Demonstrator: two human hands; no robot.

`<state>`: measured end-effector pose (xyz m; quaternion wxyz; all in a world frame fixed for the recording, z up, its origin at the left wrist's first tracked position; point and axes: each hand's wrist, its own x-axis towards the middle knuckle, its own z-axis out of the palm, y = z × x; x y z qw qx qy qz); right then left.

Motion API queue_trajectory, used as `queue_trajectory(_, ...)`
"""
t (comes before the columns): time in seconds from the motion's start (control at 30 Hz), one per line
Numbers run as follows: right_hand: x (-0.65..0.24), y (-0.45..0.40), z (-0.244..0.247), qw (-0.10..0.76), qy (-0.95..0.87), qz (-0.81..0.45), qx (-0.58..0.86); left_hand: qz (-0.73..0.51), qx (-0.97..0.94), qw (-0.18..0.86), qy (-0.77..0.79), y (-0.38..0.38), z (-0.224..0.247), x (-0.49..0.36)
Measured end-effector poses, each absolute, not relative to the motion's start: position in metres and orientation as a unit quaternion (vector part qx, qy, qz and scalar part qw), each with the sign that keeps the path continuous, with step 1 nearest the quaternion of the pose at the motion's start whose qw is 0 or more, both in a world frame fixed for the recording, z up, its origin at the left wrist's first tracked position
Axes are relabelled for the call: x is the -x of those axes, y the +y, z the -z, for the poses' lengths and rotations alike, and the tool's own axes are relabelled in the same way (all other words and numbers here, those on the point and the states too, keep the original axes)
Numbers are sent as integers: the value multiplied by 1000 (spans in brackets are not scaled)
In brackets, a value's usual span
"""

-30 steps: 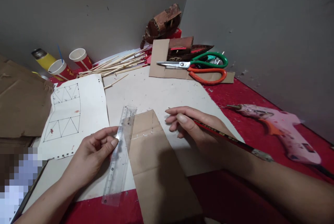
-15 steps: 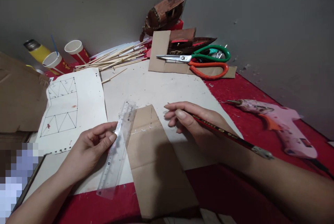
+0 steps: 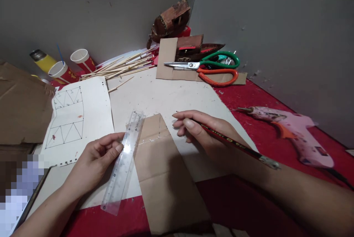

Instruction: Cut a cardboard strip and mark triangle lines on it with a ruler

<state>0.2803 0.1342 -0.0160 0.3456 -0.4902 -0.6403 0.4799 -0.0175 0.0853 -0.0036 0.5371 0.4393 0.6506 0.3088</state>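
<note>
Left hand (image 3: pixel 95 161): your fingers are closed, thumb and fingertips pinching the left long edge of the clear ruler (image 3: pixel 124 163).
Right hand (image 3: pixel 204 128): your fingers are closed around the dark pencil (image 3: pixel 235 143) (its worn end slants back over your wrist), with the writing tip beside your fingertips, apart from the cardboard strip (image 3: pixel 163 178).
Cardboard strip: between your hands, marked near its far end; the ruler's upper part overlaps its left edge.
Strip's edges: the right one runs beside white sheet; the near part crosses red bench (image 3: pixel 110 220).
Left side: the drawn page (image 3: pixel 96 119) lies just beyond your left hand, a brown cardboard sheet (image 3: pixel 24 108) farther left.
Right side: a pink glue gun (image 3: pixel 297 130) lies beyond your right forearm, nozzle toward the white sheet (image 3: pixel 138 97).
Far side: scissors (image 3: pixel 190 65) lie spread over cut cardboard (image 3: pixel 167 54); thin sticks (image 3: pixel 124 66) and two cups (image 3: pixel 81 57) line the left.
</note>
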Motion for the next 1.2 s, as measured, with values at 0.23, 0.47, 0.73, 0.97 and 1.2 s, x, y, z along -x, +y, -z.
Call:
queue_trajectory(0.23,-281,135,20,367,-623,-497,480,-342,-402,547,650,87,-1,16)
queue_trajectory(0.47,-280,134,18,393,-604,-504,475,-364,-365,570,640,87,-9,10)
queue_trajectory(0.73,-279,134,19,404,-590,-510,477,-367,-381,595,605,84,-12,4)
queue_trajectory(0.97,-276,132,12,408,-586,-501,489,-369,-338,648,574,76,-14,-9)
queue_trajectory(1.2,-272,128,9,428,-566,-502,495,-347,-269,711,549,58,-10,-42)
